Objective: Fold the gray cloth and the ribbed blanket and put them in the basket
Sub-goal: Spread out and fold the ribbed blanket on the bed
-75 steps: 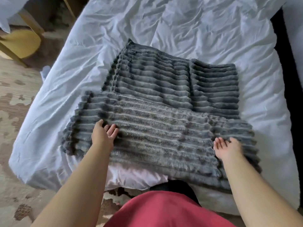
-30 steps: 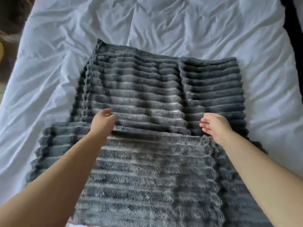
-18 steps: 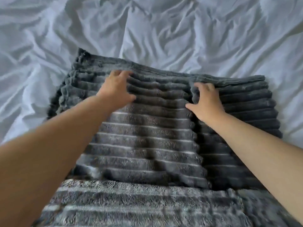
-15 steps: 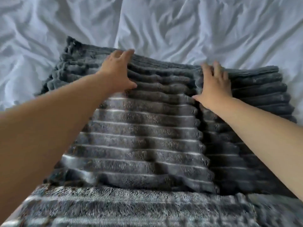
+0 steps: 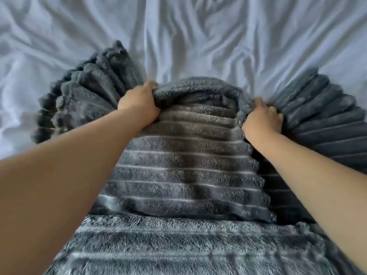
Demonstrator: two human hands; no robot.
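Head view, down along two bare forearms. Nearest, at the bottom edge, a flat layer of the ribbed blanket (image 5: 184, 175): dark gray plush, fat ribs running crosswise, thin pale seams between them. Just beyond, a second layer of the same blanket lying on top, ribs again crosswise, shaded darker down the middle. Farther on, left hand (image 5: 139, 105) clenched on the far edge of that upper layer, fingers curled into the fabric and bunching it. Right hand (image 5: 262, 120) gripping the same edge at the other side, fingers dug into the pile, a little blurred. Between the two hands, the edge raised in a soft rounded hump. Outside each hand, ribs fanning outward, ruffled on the left, smoother and bluer on the right. Underneath and beyond, a wrinkled white bed sheet (image 5: 198, 36) filling the far part of the view, blanket resting on it. Counted: one blanket, two hands, one sheet.
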